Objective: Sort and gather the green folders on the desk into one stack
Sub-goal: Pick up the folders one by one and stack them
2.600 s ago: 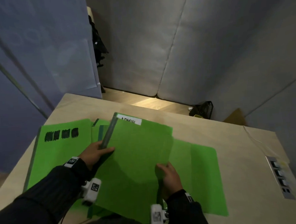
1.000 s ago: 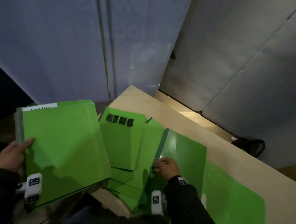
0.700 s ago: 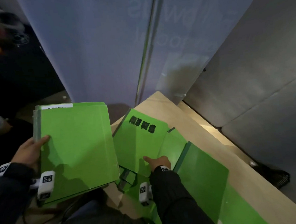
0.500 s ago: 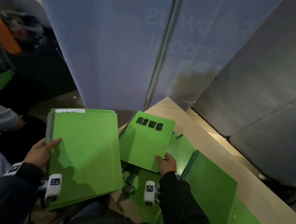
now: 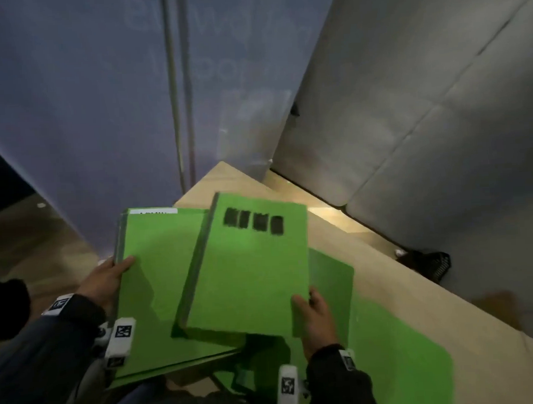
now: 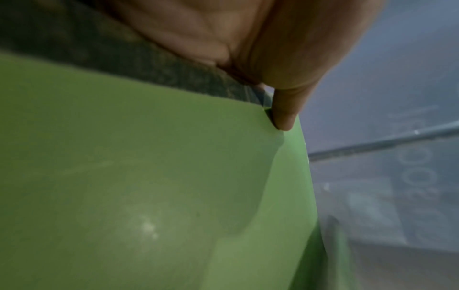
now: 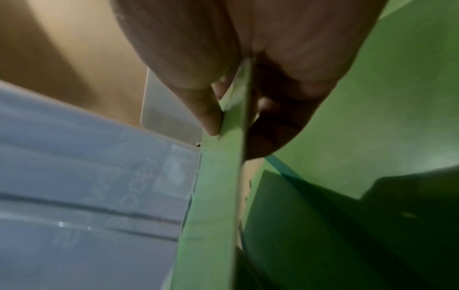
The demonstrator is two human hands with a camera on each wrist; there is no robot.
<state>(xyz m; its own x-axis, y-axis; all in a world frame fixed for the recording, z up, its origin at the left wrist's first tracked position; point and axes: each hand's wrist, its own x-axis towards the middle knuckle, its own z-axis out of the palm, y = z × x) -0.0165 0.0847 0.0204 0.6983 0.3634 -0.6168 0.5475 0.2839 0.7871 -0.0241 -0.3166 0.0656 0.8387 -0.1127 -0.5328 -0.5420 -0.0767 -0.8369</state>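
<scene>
Off the near left edge of the desk (image 5: 395, 275), our left hand (image 5: 104, 280) holds the growing stack (image 5: 158, 284) of green folders, topped by one with a white label; thumb lies flat on the cover at the spine side, and the left wrist view shows the thumb pressed down on the green cover. The other fingers are underneath, hidden. Our right hand (image 5: 316, 318) pinches the folder with black marks (image 5: 250, 273) at its near right corner, thumb on top, fingers curled under; the right wrist view shows that cover edge clamped between thumb and fingers. That folder hangs tilted over the stack's right half, overlapping it, skewed, not squared to it; we cannot tell whether it touches yet.

Progress, as we judge it: roughly midway. Several folders sit in the left-hand stack already, judging by the layered edges at its bottom. This one is about to land. Left on the desk: at least one flat folder (image 5: 400, 358) under and right of the right hand, plus darker green pieces near the front edge, count unclear. After that, squaring up and setting the stack down.
</scene>
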